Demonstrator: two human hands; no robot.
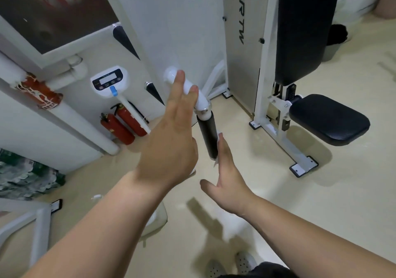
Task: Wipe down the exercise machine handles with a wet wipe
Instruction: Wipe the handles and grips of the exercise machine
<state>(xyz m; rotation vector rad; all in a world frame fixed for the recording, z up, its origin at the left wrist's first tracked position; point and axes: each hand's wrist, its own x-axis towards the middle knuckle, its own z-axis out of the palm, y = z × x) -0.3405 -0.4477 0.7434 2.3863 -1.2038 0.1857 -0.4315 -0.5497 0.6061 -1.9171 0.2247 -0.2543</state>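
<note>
The machine handle hangs in the middle of the view: a white bar (pixel 202 103) joined by a metal collar to a black foam grip (pixel 206 136) that points down. My left hand (pixel 169 145) reaches up with straight fingers, its fingertips resting on the white bar. To the right of the grip, my right hand (pixel 227 175) lies flat along it with the thumb spread. It presses a white wet wipe (pixel 219 137) against the grip's right side. Only thin edges of the wipe show past the fingers.
The machine's black seat (pixel 327 119) and back pad (pixel 304 27) stand at right on a white frame. Two red fire extinguishers (pixel 122 125) and a white scale (pixel 109 80) stand by the left wall. A white frame (pixel 40 224) sits lower left. My shoes (pixel 231 265) are on the beige floor.
</note>
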